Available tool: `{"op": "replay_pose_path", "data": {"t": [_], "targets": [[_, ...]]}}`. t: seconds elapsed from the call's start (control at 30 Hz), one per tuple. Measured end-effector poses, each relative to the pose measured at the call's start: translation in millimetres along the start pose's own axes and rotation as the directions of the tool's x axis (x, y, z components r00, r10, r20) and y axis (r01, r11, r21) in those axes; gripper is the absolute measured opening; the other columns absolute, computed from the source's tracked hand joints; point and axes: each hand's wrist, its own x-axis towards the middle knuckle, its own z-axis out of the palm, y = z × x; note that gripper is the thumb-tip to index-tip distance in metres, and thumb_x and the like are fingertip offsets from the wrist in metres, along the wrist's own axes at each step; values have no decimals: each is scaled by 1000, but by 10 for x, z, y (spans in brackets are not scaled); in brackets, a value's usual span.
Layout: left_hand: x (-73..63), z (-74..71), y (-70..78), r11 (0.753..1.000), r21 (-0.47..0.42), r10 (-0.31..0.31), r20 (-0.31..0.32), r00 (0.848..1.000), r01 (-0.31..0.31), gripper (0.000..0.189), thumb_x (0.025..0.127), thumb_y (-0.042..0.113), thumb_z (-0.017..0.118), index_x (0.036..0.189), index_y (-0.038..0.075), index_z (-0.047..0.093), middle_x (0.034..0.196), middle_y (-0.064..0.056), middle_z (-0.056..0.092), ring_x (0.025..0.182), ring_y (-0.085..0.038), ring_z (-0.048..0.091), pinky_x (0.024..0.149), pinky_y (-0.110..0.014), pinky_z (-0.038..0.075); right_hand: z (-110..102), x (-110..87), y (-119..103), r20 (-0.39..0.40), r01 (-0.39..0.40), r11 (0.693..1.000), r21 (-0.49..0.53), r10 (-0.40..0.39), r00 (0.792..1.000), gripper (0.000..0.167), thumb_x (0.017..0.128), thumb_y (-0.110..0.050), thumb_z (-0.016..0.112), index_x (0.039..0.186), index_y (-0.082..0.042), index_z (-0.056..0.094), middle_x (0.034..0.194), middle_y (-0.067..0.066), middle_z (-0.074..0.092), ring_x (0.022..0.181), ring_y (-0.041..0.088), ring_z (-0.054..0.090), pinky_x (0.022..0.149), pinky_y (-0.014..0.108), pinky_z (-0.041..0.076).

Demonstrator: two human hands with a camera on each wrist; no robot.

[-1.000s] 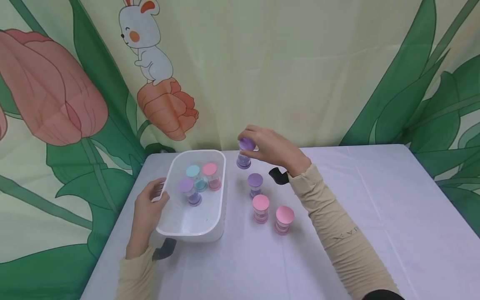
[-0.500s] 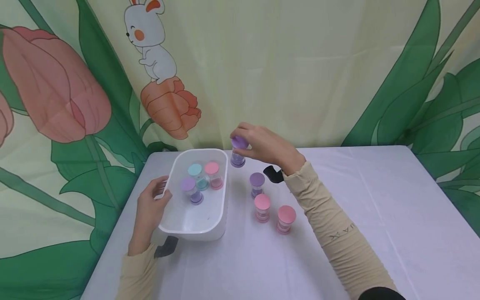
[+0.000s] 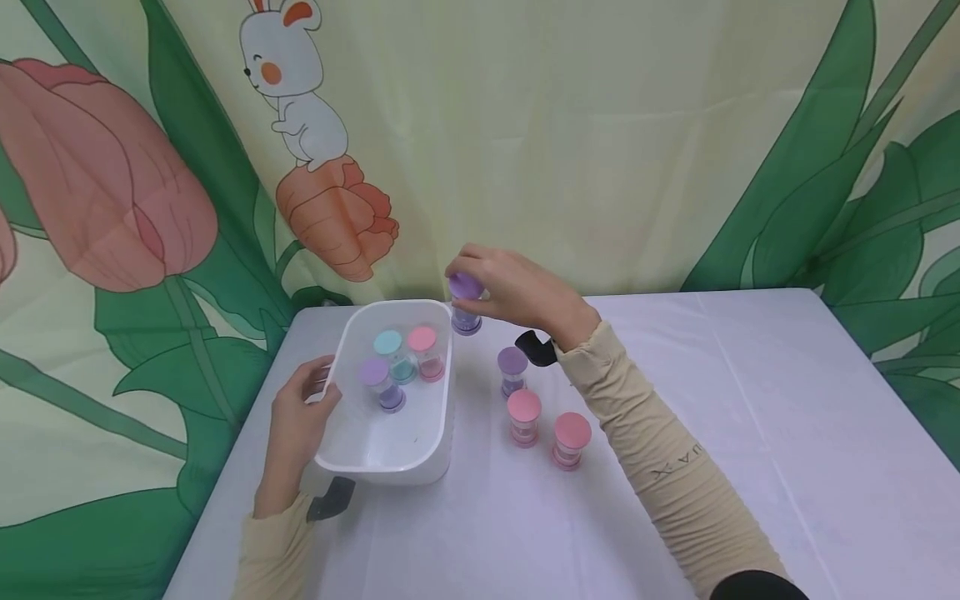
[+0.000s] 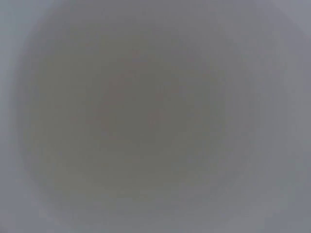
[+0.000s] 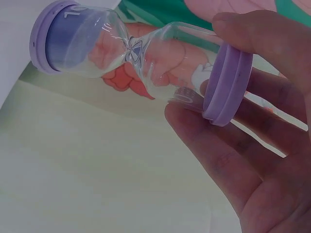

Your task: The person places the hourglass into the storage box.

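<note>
My right hand (image 3: pixel 521 292) pinches a purple sand timer (image 3: pixel 467 321) by its upper cap, beside the back right corner of a white plastic bin (image 3: pixel 375 477). In the right wrist view, thumb and fingers hold one cap of this sand timer (image 5: pixel 129 48), and purple sand sits in the far bulb. My left hand (image 3: pixel 296 425) grips the bin's left rim, thumb on the inner side and fingers outside. Within the bin stand a purple sand timer (image 3: pixel 382 385), a light blue one (image 3: pixel 395 354) and a pink one (image 3: pixel 425 352). Only a grey blur fills the left wrist view.
Right of the bin, a purple sand timer (image 3: pixel 512 370) and two pink ones, a left one (image 3: pixel 523 417) and a right one (image 3: pixel 570 439), stand on the white tablecloth (image 3: pixel 690 417). Behind the table hangs a printed curtain (image 3: pixel 562 150).
My right hand has carried the purple sand timer left, up to the bin's right edge. The left hand keeps its hold on the rim, and the other timers stay put.
</note>
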Motion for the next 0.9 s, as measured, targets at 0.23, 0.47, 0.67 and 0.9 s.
{"op": "replay_pose_path", "data": {"t": [0.23,0.47,0.67,0.9], "targets": [[-1,1,-10,1000,4,5,-2,1000,-5,48,97,11,53,144,10,48,139,-20,55,128,-37,52,105,-54,46,15,46,-59,5,2,1000,4,-2,1000,26,90,-18,71,113,-6,68,107,4,64,93,15,64,84,26,55],[7,16,-21,1000,-2,9,-6,1000,-9,47,97,11,54,144,10,49,139,-20,55,128,-37,52,105,-54,46,73,92,-103,9,15,1000,6,-15,1000,26,90,-18,71,112,-5,68,107,4,64,94,16,64,85,26,54],[15,23,0,1000,-3,1,-2,1000,-1,48,97,12,54,144,10,48,140,-20,55,128,-37,52,106,-54,45,115,131,-173,14,31,999,24,-32,999,23,91,-19,70,111,-8,68,107,2,63,95,14,63,87,24,53],[-3,13,-9,1000,-1,10,-9,1000,-10,48,97,12,54,144,10,48,139,-20,55,127,-38,52,106,-55,45,190,217,-288,24,58,998,2,-58,998,24,91,-20,71,111,-8,69,107,3,63,96,14,62,87,23,52]]}}
